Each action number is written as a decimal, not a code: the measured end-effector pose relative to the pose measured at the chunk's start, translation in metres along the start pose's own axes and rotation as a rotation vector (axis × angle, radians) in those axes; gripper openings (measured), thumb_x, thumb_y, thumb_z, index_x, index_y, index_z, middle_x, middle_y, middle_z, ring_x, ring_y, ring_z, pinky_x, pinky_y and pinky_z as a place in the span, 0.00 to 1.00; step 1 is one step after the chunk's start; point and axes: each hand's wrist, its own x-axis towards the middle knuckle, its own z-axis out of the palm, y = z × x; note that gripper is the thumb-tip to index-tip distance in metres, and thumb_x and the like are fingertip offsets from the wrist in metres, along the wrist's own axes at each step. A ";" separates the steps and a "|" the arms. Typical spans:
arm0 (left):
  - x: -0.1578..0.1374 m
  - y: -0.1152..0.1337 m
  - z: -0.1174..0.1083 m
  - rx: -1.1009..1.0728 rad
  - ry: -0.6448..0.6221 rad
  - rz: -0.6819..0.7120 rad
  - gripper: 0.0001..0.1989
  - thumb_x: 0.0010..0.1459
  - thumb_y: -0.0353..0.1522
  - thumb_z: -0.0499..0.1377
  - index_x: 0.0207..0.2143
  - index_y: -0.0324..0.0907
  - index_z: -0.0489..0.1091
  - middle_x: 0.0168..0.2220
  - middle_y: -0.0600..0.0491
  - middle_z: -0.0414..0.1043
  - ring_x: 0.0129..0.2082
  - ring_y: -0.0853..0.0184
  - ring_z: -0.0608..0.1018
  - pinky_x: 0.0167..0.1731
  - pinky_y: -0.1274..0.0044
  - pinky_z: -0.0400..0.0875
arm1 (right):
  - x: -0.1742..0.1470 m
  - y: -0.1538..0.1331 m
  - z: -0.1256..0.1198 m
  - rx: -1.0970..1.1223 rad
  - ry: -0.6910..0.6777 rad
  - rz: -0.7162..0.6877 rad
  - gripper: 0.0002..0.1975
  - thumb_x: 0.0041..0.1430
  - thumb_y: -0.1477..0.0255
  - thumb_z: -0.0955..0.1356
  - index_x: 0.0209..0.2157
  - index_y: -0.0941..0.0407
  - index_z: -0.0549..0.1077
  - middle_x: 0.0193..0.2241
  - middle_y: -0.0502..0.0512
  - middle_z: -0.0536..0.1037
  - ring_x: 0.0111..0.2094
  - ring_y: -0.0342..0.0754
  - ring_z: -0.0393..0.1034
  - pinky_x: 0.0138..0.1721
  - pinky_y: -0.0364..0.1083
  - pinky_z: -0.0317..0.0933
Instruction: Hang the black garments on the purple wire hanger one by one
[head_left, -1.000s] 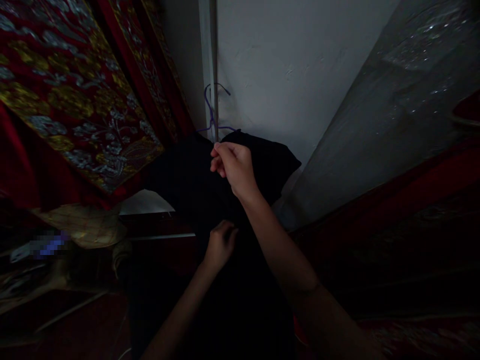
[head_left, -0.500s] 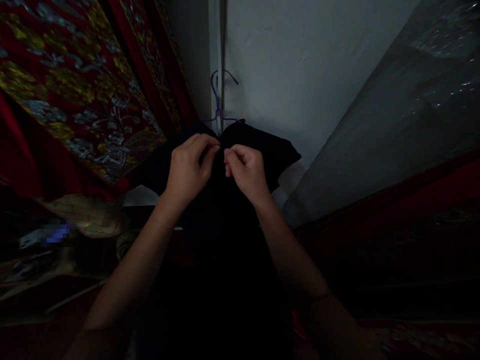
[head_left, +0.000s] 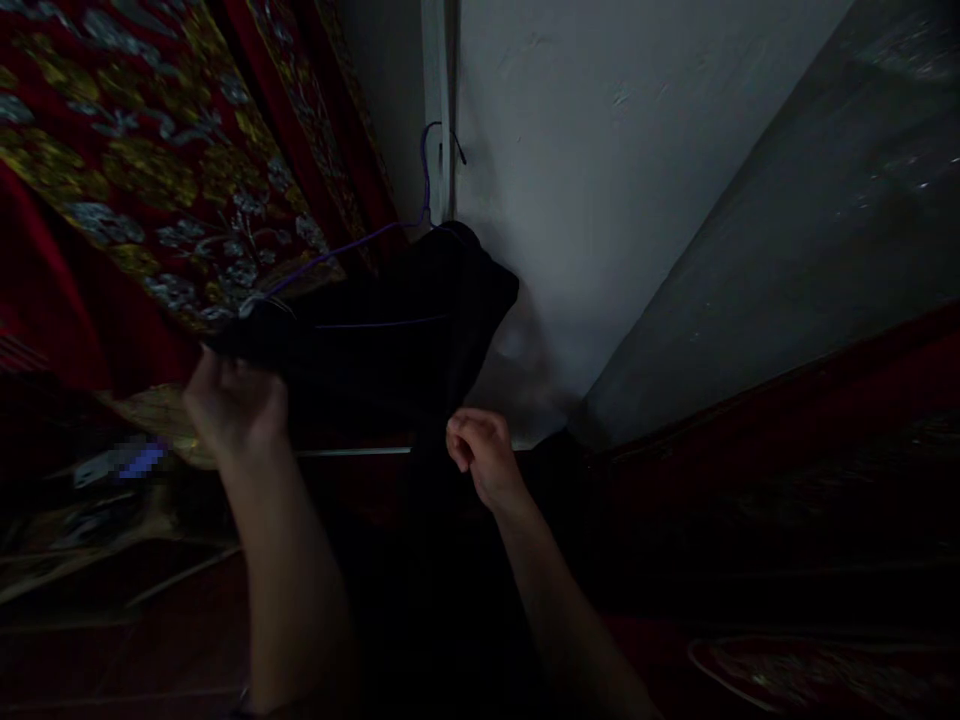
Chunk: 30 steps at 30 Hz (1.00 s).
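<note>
A black garment (head_left: 375, 365) hangs on a thin purple hanger (head_left: 427, 180), hooked at a narrow upright post. The hanger's left arm and part of its lower bar now show above the cloth. My left hand (head_left: 241, 405) is closed at the garment's left upper edge, slightly blurred, gripping the dark cloth there. Lower and to the right, my right hand (head_left: 484, 450) pinches the garment's front edge, its fingers curled together. In the dim light the folds of the black cloth are hard to make out.
Red fabric with gold and silver embroidery (head_left: 187, 160) hangs at the left. A pale wall (head_left: 600, 150) stands behind, with clear plastic sheeting (head_left: 795, 260) over the right side. Dim clutter, including a checked cloth bundle (head_left: 154, 410), lies low at the left.
My left hand has moved left and down, drawing the garment's left side open. My right hand has dropped lower with the front edge. The hanger has turned, baring its left arm.
</note>
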 end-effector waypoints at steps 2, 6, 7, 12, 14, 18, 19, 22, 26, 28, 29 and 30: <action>-0.019 -0.016 -0.029 -0.048 0.227 -0.188 0.15 0.70 0.27 0.45 0.39 0.39 0.71 0.34 0.53 0.80 0.41 0.71 0.82 0.49 0.81 0.73 | -0.012 -0.006 0.005 0.043 -0.052 0.022 0.16 0.51 0.64 0.67 0.16 0.55 0.64 0.11 0.43 0.61 0.12 0.36 0.50 0.16 0.40 0.44; -0.052 -0.048 -0.064 -0.065 0.298 -0.409 0.20 0.71 0.26 0.41 0.39 0.38 0.73 0.28 0.53 0.79 0.30 0.72 0.81 0.40 0.82 0.74 | -0.019 -0.016 0.004 -0.002 -0.119 0.050 0.15 0.51 0.65 0.67 0.16 0.55 0.65 0.11 0.44 0.63 0.11 0.37 0.51 0.16 0.40 0.45; -0.056 -0.053 -0.066 -0.084 0.275 -0.451 0.20 0.71 0.27 0.42 0.39 0.38 0.74 0.27 0.53 0.78 0.29 0.72 0.81 0.39 0.81 0.74 | -0.019 -0.016 0.001 -0.020 -0.118 0.062 0.15 0.51 0.65 0.67 0.16 0.55 0.66 0.11 0.44 0.63 0.12 0.37 0.52 0.16 0.40 0.45; -0.074 -0.046 -0.045 -0.140 -0.019 -0.356 0.14 0.68 0.33 0.51 0.38 0.42 0.76 0.31 0.53 0.79 0.36 0.67 0.81 0.45 0.77 0.73 | -0.019 -0.009 -0.006 -0.212 -0.112 0.168 0.15 0.52 0.63 0.67 0.17 0.55 0.66 0.12 0.45 0.63 0.15 0.39 0.55 0.19 0.41 0.47; -0.092 -0.037 -0.030 -0.148 -0.141 -0.321 0.08 0.64 0.34 0.57 0.36 0.44 0.76 0.31 0.55 0.78 0.37 0.66 0.80 0.45 0.76 0.73 | -0.020 -0.009 -0.004 -0.280 -0.062 0.145 0.16 0.51 0.62 0.69 0.18 0.55 0.65 0.13 0.44 0.61 0.17 0.39 0.54 0.21 0.42 0.46; -0.138 -0.028 -0.001 -0.142 -0.499 -0.407 0.11 0.53 0.38 0.69 0.29 0.42 0.72 0.30 0.55 0.72 0.32 0.68 0.76 0.37 0.79 0.71 | -0.020 -0.010 0.001 -0.192 0.062 -0.050 0.19 0.57 0.58 0.68 0.20 0.55 0.64 0.18 0.46 0.62 0.23 0.41 0.57 0.26 0.43 0.52; -0.148 -0.028 0.005 -0.113 -0.606 -0.417 0.13 0.53 0.39 0.69 0.28 0.41 0.71 0.29 0.54 0.70 0.31 0.68 0.74 0.34 0.79 0.70 | -0.020 -0.010 0.001 -0.153 0.077 -0.084 0.20 0.59 0.56 0.67 0.22 0.55 0.64 0.20 0.47 0.64 0.24 0.42 0.58 0.28 0.43 0.55; -0.167 -0.026 0.016 0.052 -0.930 -0.355 0.14 0.59 0.41 0.65 0.28 0.40 0.72 0.30 0.52 0.68 0.31 0.67 0.72 0.33 0.77 0.66 | -0.021 -0.006 -0.006 -0.048 0.143 -0.062 0.21 0.61 0.51 0.64 0.25 0.54 0.65 0.24 0.49 0.66 0.27 0.45 0.60 0.31 0.45 0.59; -0.174 -0.018 0.022 0.330 -1.204 -0.226 0.08 0.64 0.35 0.62 0.33 0.39 0.75 0.33 0.50 0.71 0.36 0.65 0.73 0.38 0.75 0.65 | -0.025 -0.005 -0.023 -0.113 0.156 0.035 0.19 0.56 0.50 0.68 0.26 0.51 0.70 0.26 0.52 0.70 0.36 0.52 0.68 0.40 0.49 0.65; -0.174 -0.014 0.022 0.382 -1.205 -0.163 0.06 0.65 0.32 0.62 0.34 0.40 0.74 0.34 0.51 0.72 0.37 0.66 0.73 0.39 0.75 0.65 | -0.026 -0.006 -0.028 -0.172 0.117 0.019 0.16 0.54 0.52 0.71 0.29 0.50 0.73 0.29 0.53 0.73 0.41 0.53 0.69 0.44 0.50 0.65; -0.174 -0.013 0.022 0.389 -1.186 -0.141 0.06 0.65 0.32 0.61 0.34 0.40 0.74 0.35 0.51 0.72 0.37 0.66 0.73 0.40 0.75 0.65 | -0.027 -0.007 -0.029 -0.188 0.088 0.009 0.15 0.54 0.52 0.71 0.30 0.50 0.74 0.30 0.53 0.74 0.42 0.53 0.69 0.44 0.50 0.65; -0.174 -0.012 0.022 0.389 -1.166 -0.126 0.05 0.65 0.31 0.61 0.34 0.41 0.74 0.35 0.51 0.72 0.38 0.67 0.73 0.40 0.76 0.65 | -0.026 -0.006 -0.029 -0.199 0.053 0.005 0.16 0.55 0.52 0.71 0.29 0.50 0.74 0.28 0.53 0.73 0.41 0.53 0.69 0.43 0.50 0.65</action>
